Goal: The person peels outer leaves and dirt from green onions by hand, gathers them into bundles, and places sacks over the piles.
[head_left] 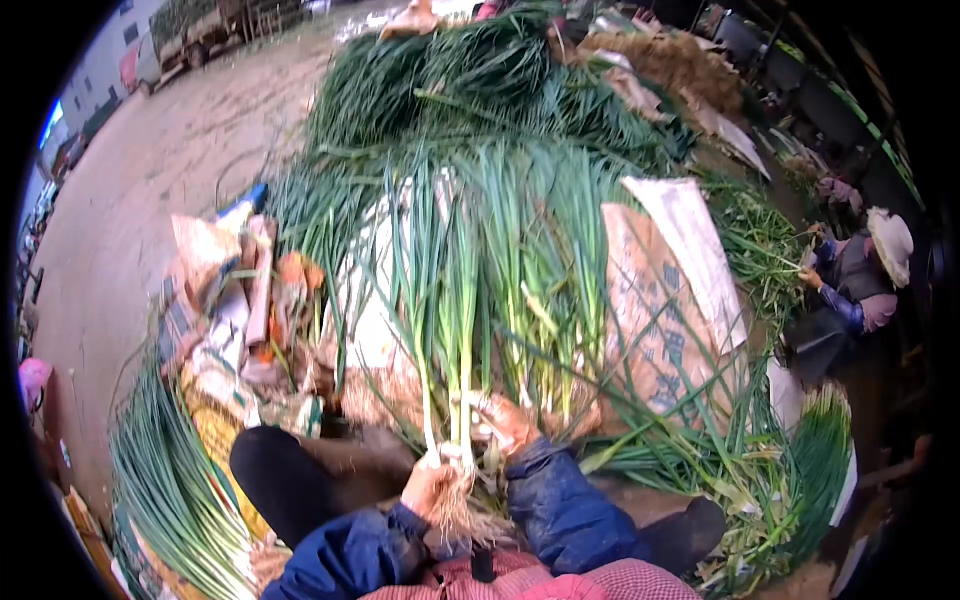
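Note:
Just above the roots, my left hand (428, 485) is closed around a few long green onions (465, 340). Their white stems point away from me, and the stringy roots (465, 510) hang down toward my lap. A little higher, my right hand (508, 425) is closed with its fingertips at the same white stems; what exactly it pinches is partly hidden. More green onions (540, 260) lie side by side in front of me, partly over a pale sack (370, 290), with their roots toward me.
A trimmed bundle (180, 490) lies at left, by a heap of scraps (240, 300). A large pile of green onions (430, 80) stands ahead. A printed sack (655, 310) and loose leaves (690, 460) are at right. Another person (860, 275) in a hat works at far right.

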`<state>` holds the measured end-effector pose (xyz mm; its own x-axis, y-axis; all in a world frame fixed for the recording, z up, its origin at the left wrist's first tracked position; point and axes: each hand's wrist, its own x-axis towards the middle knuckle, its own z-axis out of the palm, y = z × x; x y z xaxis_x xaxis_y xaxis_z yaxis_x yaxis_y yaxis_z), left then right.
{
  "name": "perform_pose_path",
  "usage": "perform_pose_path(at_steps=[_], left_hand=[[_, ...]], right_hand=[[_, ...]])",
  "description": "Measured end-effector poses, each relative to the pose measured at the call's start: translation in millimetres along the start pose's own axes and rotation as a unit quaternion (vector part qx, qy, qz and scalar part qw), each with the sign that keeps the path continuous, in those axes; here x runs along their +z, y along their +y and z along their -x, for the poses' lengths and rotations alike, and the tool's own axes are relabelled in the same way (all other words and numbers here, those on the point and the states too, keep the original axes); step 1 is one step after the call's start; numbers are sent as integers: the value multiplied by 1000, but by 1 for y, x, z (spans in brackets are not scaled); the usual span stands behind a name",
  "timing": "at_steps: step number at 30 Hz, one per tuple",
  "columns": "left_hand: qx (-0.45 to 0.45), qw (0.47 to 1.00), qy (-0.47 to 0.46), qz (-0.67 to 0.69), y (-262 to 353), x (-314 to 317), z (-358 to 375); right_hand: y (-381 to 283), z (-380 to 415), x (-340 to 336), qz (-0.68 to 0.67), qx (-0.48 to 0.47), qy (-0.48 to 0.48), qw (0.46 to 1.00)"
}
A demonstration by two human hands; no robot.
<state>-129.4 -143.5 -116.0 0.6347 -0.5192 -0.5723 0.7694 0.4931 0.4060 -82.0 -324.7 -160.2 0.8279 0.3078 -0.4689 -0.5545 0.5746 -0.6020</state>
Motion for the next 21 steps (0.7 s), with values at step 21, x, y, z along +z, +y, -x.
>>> perform_pose_path(at_steps=[21], left_hand=[[41, 981, 24, -189, -2, -16, 3]], right_hand=[[12, 22, 19, 212, -179, 113, 954]])
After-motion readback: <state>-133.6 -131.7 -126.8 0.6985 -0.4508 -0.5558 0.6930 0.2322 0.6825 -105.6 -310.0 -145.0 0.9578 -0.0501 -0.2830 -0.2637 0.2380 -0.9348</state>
